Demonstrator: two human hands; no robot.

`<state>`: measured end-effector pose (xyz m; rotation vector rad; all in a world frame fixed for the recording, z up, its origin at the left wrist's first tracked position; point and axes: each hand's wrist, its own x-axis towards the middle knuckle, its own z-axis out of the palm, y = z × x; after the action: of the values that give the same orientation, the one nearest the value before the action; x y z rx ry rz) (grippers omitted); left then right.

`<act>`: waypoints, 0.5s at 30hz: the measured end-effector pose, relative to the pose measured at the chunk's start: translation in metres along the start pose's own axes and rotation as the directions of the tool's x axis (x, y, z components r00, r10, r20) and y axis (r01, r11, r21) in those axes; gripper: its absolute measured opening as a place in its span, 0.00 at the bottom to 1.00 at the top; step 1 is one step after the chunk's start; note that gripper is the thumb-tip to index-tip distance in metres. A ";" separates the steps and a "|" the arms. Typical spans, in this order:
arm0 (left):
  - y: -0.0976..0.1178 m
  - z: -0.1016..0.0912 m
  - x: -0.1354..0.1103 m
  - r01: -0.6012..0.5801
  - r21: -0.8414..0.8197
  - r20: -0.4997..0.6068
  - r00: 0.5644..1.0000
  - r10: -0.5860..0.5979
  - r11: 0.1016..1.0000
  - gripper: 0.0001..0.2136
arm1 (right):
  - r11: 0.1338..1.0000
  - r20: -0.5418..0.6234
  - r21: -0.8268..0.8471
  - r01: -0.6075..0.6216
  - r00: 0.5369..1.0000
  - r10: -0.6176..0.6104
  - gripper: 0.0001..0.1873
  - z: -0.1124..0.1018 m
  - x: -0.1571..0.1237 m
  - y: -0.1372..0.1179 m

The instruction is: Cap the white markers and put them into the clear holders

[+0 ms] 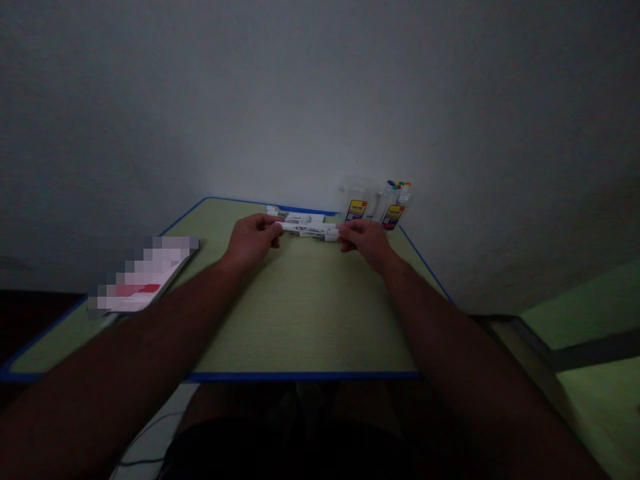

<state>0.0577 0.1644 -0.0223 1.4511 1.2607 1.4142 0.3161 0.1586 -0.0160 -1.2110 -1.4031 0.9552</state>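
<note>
Grey wall (320, 100), dimly lit, beyond the left hand (250, 239) and the right hand (369, 241). Beneath both, pale green table (310, 313) with blue edging, far side close to the wall. Well to the left of the left hand, flat tablet-like device (153, 270) on the table, display pixelated, red patches low on it. Both hands apart from each other, over the far part of the table, each pinched on an opposite end of a white marker (306, 228). Just beyond the right hand, clear case (357, 193), upright, with a mostly yellow label. Right beside that case, beyond the right hand too, clear marker pack (389, 205), slightly tilted. Between the hands and just behind, loose white markers (299, 218) in a low cluster on the table. In front of these, level and crosswise between the hands, the held white marker; impossible to tell whether single or several, given overlap and dim light. Smallest, at the pack's top, coloured caps (395, 187): blue, green, yellow, red.
</note>
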 end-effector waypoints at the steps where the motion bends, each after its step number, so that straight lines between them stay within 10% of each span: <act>1: 0.000 0.000 0.000 0.000 0.000 0.001 1.000 0.000 1.000 0.07 | 1.000 0.002 0.005 0.005 1.000 -0.005 0.08 0.000 0.000 0.000; 15: 0.009 0.004 -0.006 0.005 -0.238 0.062 0.998 0.010 0.971 0.11 | 0.999 0.042 -0.039 -0.012 0.999 0.014 0.07 0.003 -0.002 -0.001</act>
<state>0.0633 0.1570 -0.0154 1.3222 1.0120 1.4560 0.3134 0.1562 -0.0164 -1.2364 -1.4545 0.9712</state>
